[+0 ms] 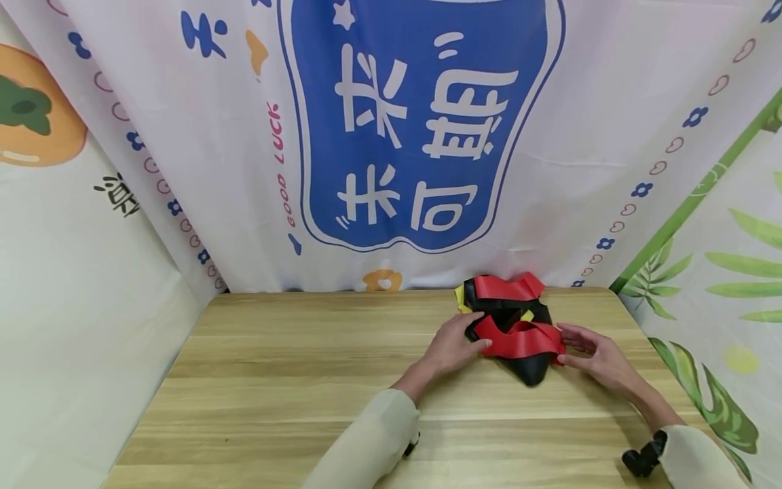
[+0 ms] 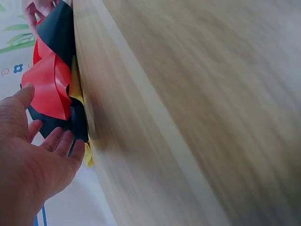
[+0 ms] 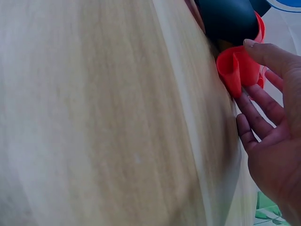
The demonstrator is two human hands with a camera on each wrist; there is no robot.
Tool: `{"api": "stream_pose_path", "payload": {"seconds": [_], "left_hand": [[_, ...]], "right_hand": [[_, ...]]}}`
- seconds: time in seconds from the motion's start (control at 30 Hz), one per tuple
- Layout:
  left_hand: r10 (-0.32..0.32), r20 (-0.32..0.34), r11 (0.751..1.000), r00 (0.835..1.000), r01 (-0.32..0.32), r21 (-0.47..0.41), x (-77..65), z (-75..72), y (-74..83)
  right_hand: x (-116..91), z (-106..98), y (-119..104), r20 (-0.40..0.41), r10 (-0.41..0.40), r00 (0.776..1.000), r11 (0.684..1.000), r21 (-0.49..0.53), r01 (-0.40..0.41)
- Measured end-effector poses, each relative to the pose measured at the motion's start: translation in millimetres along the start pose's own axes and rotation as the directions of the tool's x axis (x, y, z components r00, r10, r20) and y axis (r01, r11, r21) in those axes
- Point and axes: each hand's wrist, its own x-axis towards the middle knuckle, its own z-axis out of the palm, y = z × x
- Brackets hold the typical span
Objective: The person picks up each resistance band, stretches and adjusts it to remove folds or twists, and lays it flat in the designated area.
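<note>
A heap of broad flexible bands, black, red and yellow, lies at the back right of the wooden table. One red band (image 1: 519, 341) curves across the front of the heap, over a black band (image 1: 529, 370) that folds to a rounded point. Behind it lies another red strip (image 1: 510, 287), and a yellow band (image 1: 461, 299) shows at the left edge. My left hand (image 1: 455, 345) is at the heap's left side, thumb beside the red band, fingers loosely bent. At the right end, my right hand (image 1: 601, 360) touches the folded red band (image 3: 230, 70) with thumb and fingertips.
The wooden table (image 1: 275, 380) reaches back to a printed white cloth (image 1: 244, 224) hanging right behind the heap. Patterned cloths also hang at the left and right sides. A black strap device (image 1: 644, 456) sits on the right wrist.
</note>
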Motion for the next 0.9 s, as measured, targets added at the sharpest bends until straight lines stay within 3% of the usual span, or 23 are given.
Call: {"api": "stream_pose_path", "payload": {"seconds": [0.6,0.9], "left_hand": [[0.07,-0.026,0.99,0.997,-0.072,-0.117,4.7,6.1,2.2],[0.056,-0.045,0.986,0.997,-0.062,-0.156,-0.1,3.1,-1.2]], "right_hand": [[-0.2,6.2,1.4,-0.041,-0.012,0.999,0.999,0.044,0.014],[0.6,8.6,4.3,-0.084,0.075,0.994,0.997,0.022,-0.074]]}}
